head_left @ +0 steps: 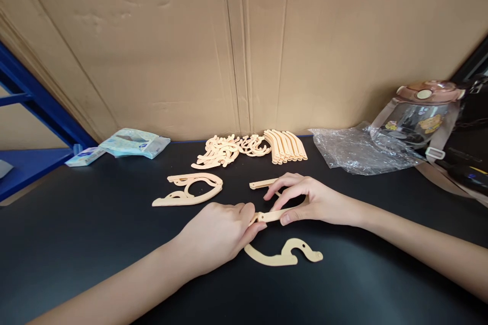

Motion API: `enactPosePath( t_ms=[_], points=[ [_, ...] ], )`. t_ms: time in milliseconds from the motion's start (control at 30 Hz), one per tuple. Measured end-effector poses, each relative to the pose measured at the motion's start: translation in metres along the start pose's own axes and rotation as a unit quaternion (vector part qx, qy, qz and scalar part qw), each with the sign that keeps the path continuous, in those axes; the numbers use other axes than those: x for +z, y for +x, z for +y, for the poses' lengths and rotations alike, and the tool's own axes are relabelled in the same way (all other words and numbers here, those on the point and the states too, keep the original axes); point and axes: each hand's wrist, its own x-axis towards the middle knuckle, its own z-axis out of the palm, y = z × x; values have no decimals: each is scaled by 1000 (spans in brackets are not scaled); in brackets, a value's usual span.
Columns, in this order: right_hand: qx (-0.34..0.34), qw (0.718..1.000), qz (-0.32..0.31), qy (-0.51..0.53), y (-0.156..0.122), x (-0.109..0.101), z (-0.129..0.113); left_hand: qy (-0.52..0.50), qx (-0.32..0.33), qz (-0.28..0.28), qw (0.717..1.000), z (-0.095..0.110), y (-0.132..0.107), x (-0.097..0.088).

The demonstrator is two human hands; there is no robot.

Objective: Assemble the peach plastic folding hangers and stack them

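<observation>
My left hand [226,228] is closed on a beige hanger piece, mostly hidden by the fingers, with just its end showing by the thumb. That end meets the holed tip of a beige hanger arm [272,216], which my right hand [301,198] pinches between thumb and fingers. Another beige arm [263,183] sticks out behind the right fingers; whether it joins the held one is hidden. In front of the hands lies a curved hanger hook piece [274,260], partly covered by my left hand. A folded beige hanger [190,190] rests left of the hands.
At the back of the black table [95,244] are a pile of curved hanger pieces [219,151] and a stack of hanger arms [285,146]. Clear plastic wrap [358,155] and a strapped bottle [415,122] stand at right, tissue packs [133,143] at left. Cardboard [171,51] rises behind.
</observation>
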Motion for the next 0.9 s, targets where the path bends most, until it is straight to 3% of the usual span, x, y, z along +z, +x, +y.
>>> enactPosePath(
  t_ms=[467, 900],
  points=[
    [11, 999, -30, 24, 1, -1, -6, 30, 64, 97, 993, -2, -2, 2],
    [-8, 999, -35, 6, -3, -2, -4, 40, 92, 134, 986, -3, -5, 4]
  ],
)
